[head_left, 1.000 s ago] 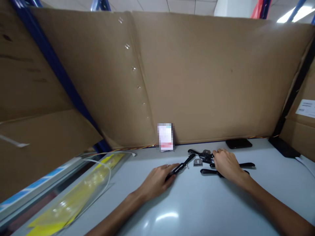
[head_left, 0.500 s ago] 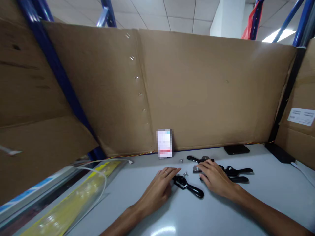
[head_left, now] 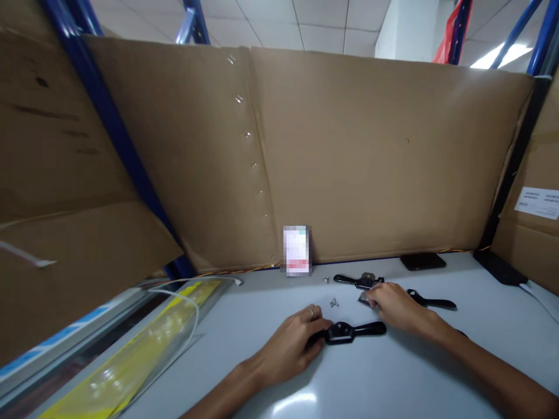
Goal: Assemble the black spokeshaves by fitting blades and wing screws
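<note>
My left hand is closed around one handle of a black spokeshave, which lies level on the table in front of me. The spokeshave's other handle points right. My right hand pinches a small grey metal blade just above the tabletop. Behind that hand lies a second spokeshave, with a metal plate at its far side. Another spokeshave sticks out to the right, partly covered by my right hand. A small winged screw rests beyond the held spokeshave, and a smaller screw sits farther back.
A cardboard panel walls off the back of the grey table. A pixelated card leans there. Black phone-like slab and black box with cable lie back right. Yellow plastic-wrapped strips and a white cable lie left.
The spokeshave in my left hand has swung round to lie level, handle pointing right. My right hand has moved off the other spokeshaves and taken hold of the blade.
</note>
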`<state>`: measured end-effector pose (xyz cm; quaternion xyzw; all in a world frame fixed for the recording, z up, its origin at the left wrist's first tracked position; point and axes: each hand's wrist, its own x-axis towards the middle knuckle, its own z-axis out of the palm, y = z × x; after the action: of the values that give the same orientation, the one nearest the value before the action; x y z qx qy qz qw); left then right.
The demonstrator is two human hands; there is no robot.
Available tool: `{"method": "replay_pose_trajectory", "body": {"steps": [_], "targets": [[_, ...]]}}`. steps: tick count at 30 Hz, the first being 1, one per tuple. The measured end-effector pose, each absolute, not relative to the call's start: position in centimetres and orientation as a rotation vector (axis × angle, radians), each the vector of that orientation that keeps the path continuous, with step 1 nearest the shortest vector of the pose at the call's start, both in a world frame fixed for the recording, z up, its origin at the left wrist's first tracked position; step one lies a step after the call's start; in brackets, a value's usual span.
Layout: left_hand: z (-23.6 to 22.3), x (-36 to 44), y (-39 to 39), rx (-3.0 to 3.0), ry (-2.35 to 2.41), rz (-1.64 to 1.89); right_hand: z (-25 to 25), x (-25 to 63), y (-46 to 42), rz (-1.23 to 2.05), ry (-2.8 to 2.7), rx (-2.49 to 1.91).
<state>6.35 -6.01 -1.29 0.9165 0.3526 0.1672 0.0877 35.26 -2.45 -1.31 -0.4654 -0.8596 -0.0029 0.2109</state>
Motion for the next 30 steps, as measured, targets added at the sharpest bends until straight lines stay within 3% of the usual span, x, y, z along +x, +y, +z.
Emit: {"method": "replay_pose_trajectory", "body": {"steps": [7,16,30], "targets": [[-1.2,7.2,-7.1,2.714,1.018,0.455,-0.2,35.7,-1.5,-0.125,-2.439,-1.339],[-1.1,6.9,-7.3,2.715,0.999,0.425,-2.6,36.0,-1.1,-0.41,-2.272,-1.629],[-1.0,7.0,-8.2,2.726,0.973,0.371,-1.6,36.0,-2.0,-0.181,-2.334,-1.359]]}}
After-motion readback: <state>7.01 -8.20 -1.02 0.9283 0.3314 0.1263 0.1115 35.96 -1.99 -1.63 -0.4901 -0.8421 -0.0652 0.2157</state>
